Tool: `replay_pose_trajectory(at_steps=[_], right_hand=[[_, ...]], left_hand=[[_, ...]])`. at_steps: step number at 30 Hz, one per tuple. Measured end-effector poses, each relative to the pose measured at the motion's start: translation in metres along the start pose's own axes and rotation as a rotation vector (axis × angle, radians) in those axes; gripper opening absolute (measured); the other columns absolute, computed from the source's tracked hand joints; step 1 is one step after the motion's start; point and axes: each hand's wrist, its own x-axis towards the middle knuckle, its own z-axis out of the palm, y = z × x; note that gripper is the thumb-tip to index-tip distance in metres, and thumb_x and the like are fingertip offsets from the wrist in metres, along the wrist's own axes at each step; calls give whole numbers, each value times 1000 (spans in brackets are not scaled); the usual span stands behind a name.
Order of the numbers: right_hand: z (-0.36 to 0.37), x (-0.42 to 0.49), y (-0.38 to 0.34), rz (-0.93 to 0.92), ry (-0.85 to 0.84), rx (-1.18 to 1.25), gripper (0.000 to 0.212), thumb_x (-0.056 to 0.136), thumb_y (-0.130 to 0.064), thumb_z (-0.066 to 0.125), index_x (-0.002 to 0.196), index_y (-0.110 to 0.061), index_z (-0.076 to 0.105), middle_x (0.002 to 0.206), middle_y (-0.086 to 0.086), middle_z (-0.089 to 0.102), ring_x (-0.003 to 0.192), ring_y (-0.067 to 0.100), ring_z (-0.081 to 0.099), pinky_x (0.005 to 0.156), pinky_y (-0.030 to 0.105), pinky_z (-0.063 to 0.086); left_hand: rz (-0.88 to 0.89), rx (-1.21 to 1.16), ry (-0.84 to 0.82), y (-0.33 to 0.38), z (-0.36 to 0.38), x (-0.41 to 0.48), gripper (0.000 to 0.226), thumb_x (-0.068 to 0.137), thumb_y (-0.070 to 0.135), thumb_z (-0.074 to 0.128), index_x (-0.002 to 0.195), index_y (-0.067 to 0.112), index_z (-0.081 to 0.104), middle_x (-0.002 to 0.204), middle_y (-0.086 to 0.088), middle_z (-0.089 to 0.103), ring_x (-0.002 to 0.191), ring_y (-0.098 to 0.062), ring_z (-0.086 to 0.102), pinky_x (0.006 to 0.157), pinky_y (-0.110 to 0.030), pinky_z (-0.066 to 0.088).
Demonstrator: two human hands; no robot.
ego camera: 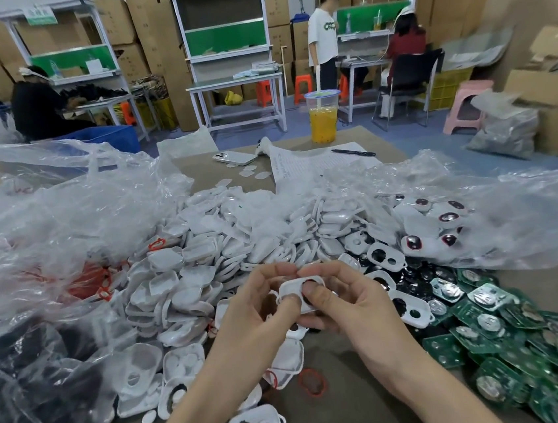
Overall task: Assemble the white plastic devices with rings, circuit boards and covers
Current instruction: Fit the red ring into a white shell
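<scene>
Seating a part in a white shell

Left hand (254, 314) and right hand (349, 300) pinch the shell (289, 286) at near centre, thumbs on its face, probably pressing a part in. The next move likely calls for a board (443, 349) from the near-right pile.

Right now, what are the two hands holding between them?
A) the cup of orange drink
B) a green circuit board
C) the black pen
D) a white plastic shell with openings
D: the left hand and the right hand both pinch the white plastic shell, with both thumbs on its upper face.
</scene>
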Motion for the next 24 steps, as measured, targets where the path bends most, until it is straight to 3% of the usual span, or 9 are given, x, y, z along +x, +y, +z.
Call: replay_pose_trajectory(at_steps=[6,10,13,16,20,24], right_hand=[[1,1,-2,65,-3,64,14,84,-20,73,98,-21,75,99,9,76,89,28,76,75,31,60],[2,-1,-4,67,13,52,14,84,-18,72,98,-19,75,92,7,75,88,29,76,73,30,61],[3,-2,-4,30,25,27,10,88,-13,69,95,-17,75,95,10,75,89,27,76,70,27,60],[3,-3,-4,-17,24,-26,19,95,-5,64,92,-19,75,98,9,75,88,23,75,71,26,60],[3,-3,-2,-52,5,-50,13,96,-6,64,98,-16,74,107,11,74,94,25,75,74,27,60],[2,-2,0,-44,9,-60,13,97,-8,64,98,-16,74,111,11,73,97,27,74,76,30,60]], left_hand=[[74,72,47,2,4,-3,28,87,30,58,106,48,63,105,11,73,88,-16,68,74,-21,54],[78,173,94,3,5,-5,31,95,23,60,107,52,61,93,24,69,75,-9,63,63,-19,51],[67,232,114,3,7,-5,36,95,20,59,105,55,60,96,25,69,75,-5,64,57,-18,50],[56,157,94,5,7,-5,37,95,13,59,100,49,65,97,21,73,68,-1,69,60,-12,49],[5,6,16,7,1,-5,36,98,5,58,104,40,68,102,11,75,76,-6,73,68,-10,50],[24,117,42,4,1,-5,37,98,11,59,104,47,65,105,16,73,77,-4,72,70,-13,50]])
